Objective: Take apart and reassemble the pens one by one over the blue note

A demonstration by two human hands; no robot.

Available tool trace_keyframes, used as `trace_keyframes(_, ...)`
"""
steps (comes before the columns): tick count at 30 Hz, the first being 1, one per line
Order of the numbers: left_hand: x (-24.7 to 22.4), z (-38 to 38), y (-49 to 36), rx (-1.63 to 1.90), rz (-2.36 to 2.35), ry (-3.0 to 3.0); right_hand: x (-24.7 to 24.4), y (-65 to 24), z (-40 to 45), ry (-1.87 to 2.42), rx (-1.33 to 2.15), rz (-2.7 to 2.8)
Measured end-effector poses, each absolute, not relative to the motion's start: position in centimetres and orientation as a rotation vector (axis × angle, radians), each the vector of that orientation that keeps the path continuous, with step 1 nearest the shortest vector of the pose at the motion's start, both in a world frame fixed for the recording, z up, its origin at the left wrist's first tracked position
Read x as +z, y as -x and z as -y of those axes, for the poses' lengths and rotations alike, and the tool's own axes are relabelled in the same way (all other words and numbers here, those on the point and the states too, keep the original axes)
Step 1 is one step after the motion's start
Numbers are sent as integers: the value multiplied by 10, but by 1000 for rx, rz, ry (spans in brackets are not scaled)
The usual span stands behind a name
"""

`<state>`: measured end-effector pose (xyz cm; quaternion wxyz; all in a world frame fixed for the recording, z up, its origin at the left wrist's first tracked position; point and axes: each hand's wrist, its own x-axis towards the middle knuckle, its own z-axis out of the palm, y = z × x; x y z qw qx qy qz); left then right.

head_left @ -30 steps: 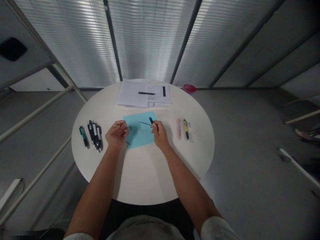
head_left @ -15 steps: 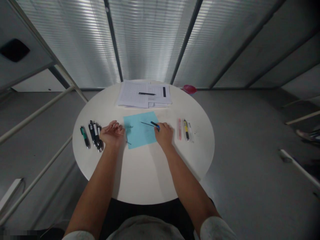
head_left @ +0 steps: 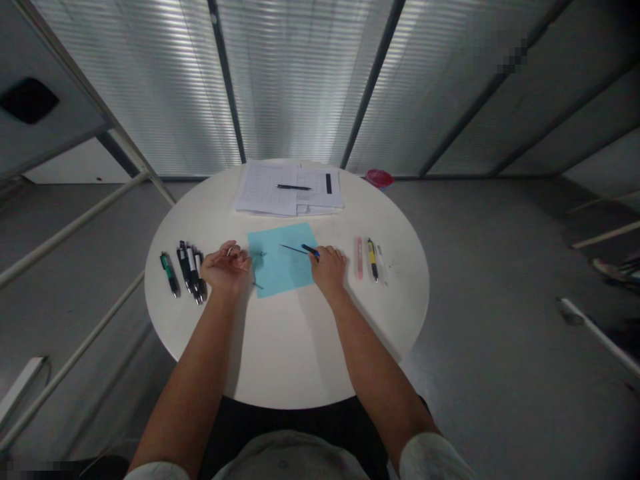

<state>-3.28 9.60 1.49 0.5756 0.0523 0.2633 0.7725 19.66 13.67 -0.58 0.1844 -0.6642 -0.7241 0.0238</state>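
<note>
Beside blue paper [head_left: 281,275], the left hand [head_left: 225,269] curls loosely; the right hand [head_left: 329,269] touches a blue pen [head_left: 309,251], grip unclear

A pale grey, faintly mottled top [head_left: 285,460] with 2 short sleeves [head_left: 436,458] leaves the forearms [head_left: 206,357] bare.

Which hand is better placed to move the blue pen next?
Probably the right hand: it touches the slim blue and black pen, while the left hand is palm up by the pale blue rectangular paper's opposite edge.
</note>
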Motion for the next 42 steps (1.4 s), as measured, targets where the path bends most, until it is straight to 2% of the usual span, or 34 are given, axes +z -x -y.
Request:
trace_keyframes(12,17,-96,29,1713,-623,-275,-5,-192,-136,1750,153,1951)
trace_keyframes(22,23,-89,1,1408,-928,-612,0,-180,-124,1459,363,1960)
trace_keyframes(28,16,-87,-10,1266,-1001,-797,-3,-176,-121,1334,369,2077)
trace_keyframes(42,8,-94,-11,1433,-1008,-792,5,-176,-116,1329,403,2094)
